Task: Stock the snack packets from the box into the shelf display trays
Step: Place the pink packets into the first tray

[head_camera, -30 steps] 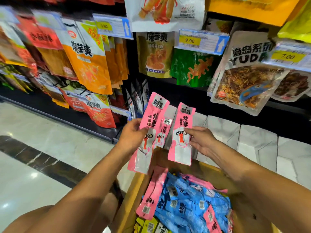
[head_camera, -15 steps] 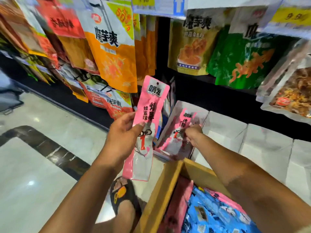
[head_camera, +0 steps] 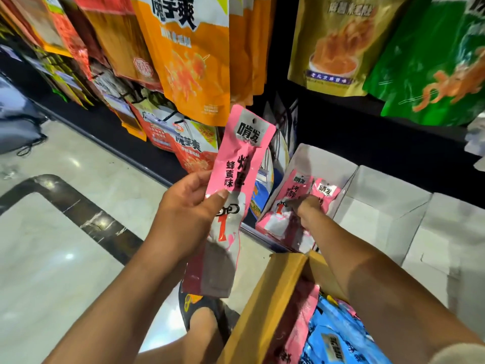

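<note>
Pinches a pink packet [head_camera: 240, 164] upright in the left hand [head_camera: 187, 208], thumb across its front. Reaches the right hand [head_camera: 305, 208] into the clear display tray [head_camera: 315, 158], onto two packets [head_camera: 298, 186] there; grip impossible to tell.

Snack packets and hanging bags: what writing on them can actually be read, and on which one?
"啃发": pink packet in the left hand; also pink packets in the display tray.
"蜂蜜味": the held pink packet.
"烤脖": a tray packet.
"魔芋爽": orange hanging bag and red bag below it.
"老北京麻酱味": gold bag.
Blue packets in the box: blurred, unreadable.
</note>
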The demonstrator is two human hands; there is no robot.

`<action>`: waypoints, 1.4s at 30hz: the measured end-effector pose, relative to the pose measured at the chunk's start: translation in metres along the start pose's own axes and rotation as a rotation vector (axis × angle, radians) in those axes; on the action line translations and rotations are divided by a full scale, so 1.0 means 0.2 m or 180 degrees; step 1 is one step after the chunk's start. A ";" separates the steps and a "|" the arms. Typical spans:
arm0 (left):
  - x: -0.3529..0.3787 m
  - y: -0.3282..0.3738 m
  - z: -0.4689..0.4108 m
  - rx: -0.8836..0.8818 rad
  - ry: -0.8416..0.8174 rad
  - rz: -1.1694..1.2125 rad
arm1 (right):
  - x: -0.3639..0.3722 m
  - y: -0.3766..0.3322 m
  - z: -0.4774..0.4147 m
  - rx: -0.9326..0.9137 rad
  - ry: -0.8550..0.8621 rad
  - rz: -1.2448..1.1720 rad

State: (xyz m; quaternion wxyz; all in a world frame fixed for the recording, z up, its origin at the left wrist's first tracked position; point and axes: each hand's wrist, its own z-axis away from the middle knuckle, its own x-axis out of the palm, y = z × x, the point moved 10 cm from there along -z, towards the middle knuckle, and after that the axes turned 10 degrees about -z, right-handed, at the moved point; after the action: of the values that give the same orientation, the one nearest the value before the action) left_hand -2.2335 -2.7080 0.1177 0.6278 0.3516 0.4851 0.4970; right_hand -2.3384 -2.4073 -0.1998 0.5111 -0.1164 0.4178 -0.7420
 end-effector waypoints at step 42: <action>1.14 -0.07 -0.56 0.0630 -0.0404 -0.1255 | -1.23 0.20 0.76 -0.1969 -0.0411 0.3433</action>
State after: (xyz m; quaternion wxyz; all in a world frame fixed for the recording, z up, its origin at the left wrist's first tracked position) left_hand -2.3280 -2.4951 0.0145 0.7044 0.3404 0.5504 0.2916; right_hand -2.1094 -2.2773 -0.0722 0.7807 -0.0763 0.5816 -0.2157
